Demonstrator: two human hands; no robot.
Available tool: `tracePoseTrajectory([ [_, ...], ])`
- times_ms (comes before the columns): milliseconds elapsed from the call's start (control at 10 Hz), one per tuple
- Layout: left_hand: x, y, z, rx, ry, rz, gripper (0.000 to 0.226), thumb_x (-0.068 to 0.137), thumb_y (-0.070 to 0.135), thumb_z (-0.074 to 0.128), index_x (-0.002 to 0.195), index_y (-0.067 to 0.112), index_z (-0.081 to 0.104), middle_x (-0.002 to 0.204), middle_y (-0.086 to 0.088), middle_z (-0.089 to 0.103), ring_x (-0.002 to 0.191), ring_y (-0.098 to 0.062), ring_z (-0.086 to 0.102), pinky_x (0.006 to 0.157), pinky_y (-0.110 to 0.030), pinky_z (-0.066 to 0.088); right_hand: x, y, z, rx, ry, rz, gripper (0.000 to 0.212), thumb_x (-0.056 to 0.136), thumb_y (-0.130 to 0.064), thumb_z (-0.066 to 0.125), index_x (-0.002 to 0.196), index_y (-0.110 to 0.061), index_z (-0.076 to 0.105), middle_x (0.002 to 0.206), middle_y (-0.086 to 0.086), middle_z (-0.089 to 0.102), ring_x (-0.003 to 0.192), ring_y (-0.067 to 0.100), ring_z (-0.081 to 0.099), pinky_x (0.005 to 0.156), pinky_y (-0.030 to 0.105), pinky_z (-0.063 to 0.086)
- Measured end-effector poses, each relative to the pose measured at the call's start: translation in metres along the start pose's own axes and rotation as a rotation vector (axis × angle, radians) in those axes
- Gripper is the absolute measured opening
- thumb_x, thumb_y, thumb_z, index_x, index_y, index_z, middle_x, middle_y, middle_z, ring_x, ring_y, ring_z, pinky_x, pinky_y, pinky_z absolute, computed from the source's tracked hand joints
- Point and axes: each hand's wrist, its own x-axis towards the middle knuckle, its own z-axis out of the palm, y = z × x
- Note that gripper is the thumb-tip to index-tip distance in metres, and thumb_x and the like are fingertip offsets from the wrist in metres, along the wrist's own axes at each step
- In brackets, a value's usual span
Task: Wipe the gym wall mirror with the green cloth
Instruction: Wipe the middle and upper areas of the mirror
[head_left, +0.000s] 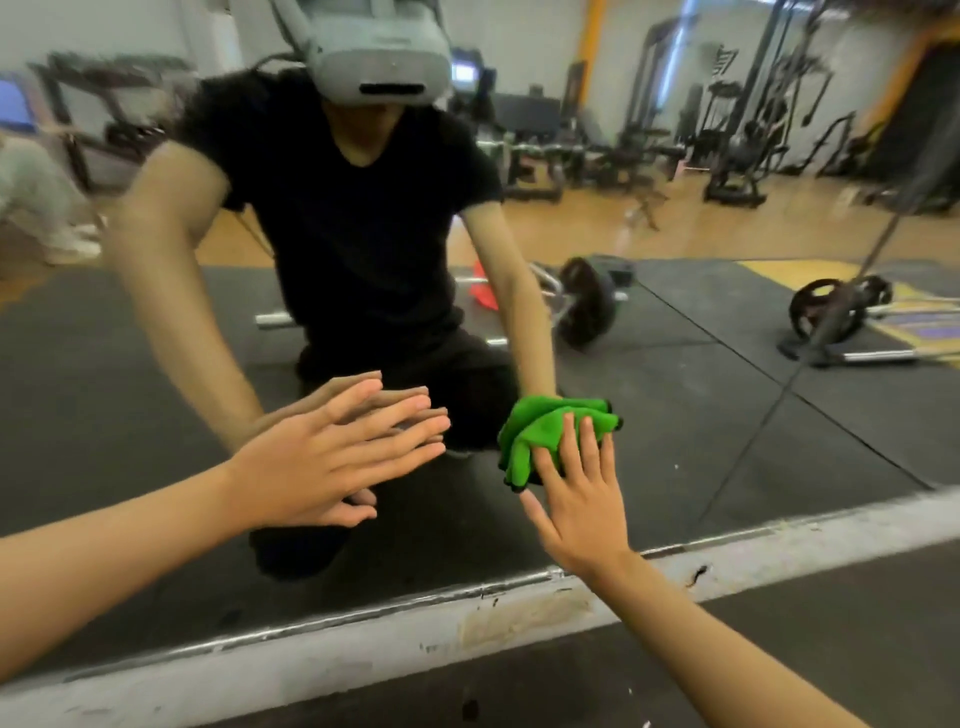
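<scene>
The right hand (576, 499) is pressing the bunched bright green microfibre cloth (540, 434) against the low part of the large gym wall mirror (727, 415), with fingers straight and not gripping. The left hand (332, 457) is resting released, fingers straight on the glass just beside. As nothing is pinching the cloth, it is likely risking a slip during a stroke, and the bare left hand is probably leaving fresh marks.
</scene>
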Motion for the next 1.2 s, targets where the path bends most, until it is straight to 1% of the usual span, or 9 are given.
tracePoseTrajectory([
  [200, 0.0, -0.006, 0.013, -0.259, 0.038, -0.081, 0.078, 0.105, 0.059, 0.038, 0.169, 0.017, 0.021, 0.177, -0.011, 0.011, 0.165, -0.026, 0.006, 0.132, -0.051, -0.004, 0.131, -0.006, -0.08, 0.088, 0.307, 0.153, 0.071, 0.11, -0.055, 0.02, 0.159, -0.004, 0.028, 0.165, 0.038, 0.014, 0.155, 0.051, 0.005, 0.127, 0.061, 0.001],
  [300, 0.001, 0.01, 0.009, -0.38, 0.01, -0.135, 0.087, 0.096, 0.05, 0.047, 0.167, 0.012, 0.015, 0.176, -0.012, 0.013, 0.164, -0.031, 0.007, 0.132, -0.052, -0.002, 0.2, -0.02, -0.136, 0.098, 0.461, 0.224, 0.073, 0.109, -0.05, 0.022, 0.161, 0.002, 0.027, 0.165, 0.038, 0.016, 0.154, 0.056, 0.009, 0.126, 0.067, 0.003],
  [400, -0.001, 0.0, 0.014, -0.305, 0.039, -0.069, 0.084, 0.102, 0.056, 0.04, 0.17, 0.015, 0.013, 0.177, -0.011, 0.01, 0.164, -0.027, 0.012, 0.132, -0.051, -0.001, 0.197, -0.028, -0.127, 0.056, 0.407, 0.116, 0.069, 0.108, -0.049, 0.03, 0.162, -0.005, 0.03, 0.167, 0.035, 0.016, 0.156, 0.053, 0.008, 0.127, 0.063, 0.002],
  [500, -0.002, -0.013, 0.018, -0.171, 0.067, -0.028, 0.088, 0.102, 0.062, 0.042, 0.169, 0.011, 0.017, 0.177, -0.014, 0.012, 0.164, -0.028, 0.008, 0.132, -0.052, -0.005, 0.122, -0.022, -0.079, -0.047, 0.154, -0.068, 0.065, 0.104, -0.056, 0.039, 0.156, -0.017, 0.035, 0.171, 0.02, 0.006, 0.161, 0.037, -0.006, 0.129, 0.056, -0.001],
  [600, 0.001, -0.004, 0.014, -0.123, 0.082, -0.014, 0.088, 0.102, 0.059, 0.042, 0.169, 0.01, 0.016, 0.177, -0.014, 0.012, 0.164, -0.029, 0.006, 0.132, -0.053, -0.004, 0.043, 0.012, -0.044, -0.131, -0.003, -0.047, 0.057, 0.1, -0.056, 0.042, 0.144, -0.02, 0.045, 0.171, 0.015, 0.01, 0.161, 0.033, 0.0, 0.13, 0.05, -0.001],
  [700, 0.002, -0.008, 0.012, -0.231, 0.063, -0.07, 0.085, 0.1, 0.059, 0.046, 0.17, 0.017, 0.018, 0.177, -0.011, 0.015, 0.164, -0.025, 0.009, 0.132, -0.051, 0.0, 0.037, 0.04, -0.041, -0.105, 0.084, 0.192, 0.063, 0.105, -0.055, 0.035, 0.15, -0.011, 0.039, 0.167, 0.027, 0.019, 0.158, 0.041, 0.008, 0.129, 0.053, 0.002],
  [800, 0.002, -0.003, 0.003, -0.193, 0.029, -0.056, 0.09, 0.096, 0.064, 0.05, 0.168, 0.015, 0.025, 0.176, -0.009, 0.019, 0.164, -0.027, 0.009, 0.132, -0.052, -0.002, 0.077, 0.045, -0.058, 0.097, 0.248, 0.499, 0.082, 0.108, -0.06, 0.02, 0.163, 0.0, 0.01, 0.167, 0.035, 0.007, 0.157, 0.048, -0.001, 0.129, 0.059, 0.001],
  [900, 0.007, 0.009, -0.014, -0.219, -0.005, -0.092, 0.09, 0.089, 0.066, 0.059, 0.162, 0.016, 0.041, 0.173, -0.01, 0.026, 0.162, -0.031, 0.013, 0.132, -0.055, -0.002, 0.089, 0.05, -0.062, 0.142, 0.3, 0.499, 0.081, 0.108, -0.059, 0.021, 0.165, -0.004, 0.003, 0.168, 0.034, 0.003, 0.157, 0.047, -0.006, 0.128, 0.059, -0.002],
  [1200, 0.114, -0.012, -0.064, -0.154, 0.151, -0.249, 0.088, 0.091, 0.057, 0.058, 0.164, 0.017, 0.031, 0.174, -0.013, 0.02, 0.163, -0.031, 0.012, 0.132, -0.049, 0.008, 0.075, 0.069, -0.053, 0.147, 0.326, 0.309, 0.07, 0.107, -0.054, 0.027, 0.165, -0.02, 0.01, 0.173, 0.021, -0.003, 0.16, 0.036, -0.011, 0.129, 0.054, -0.006],
])
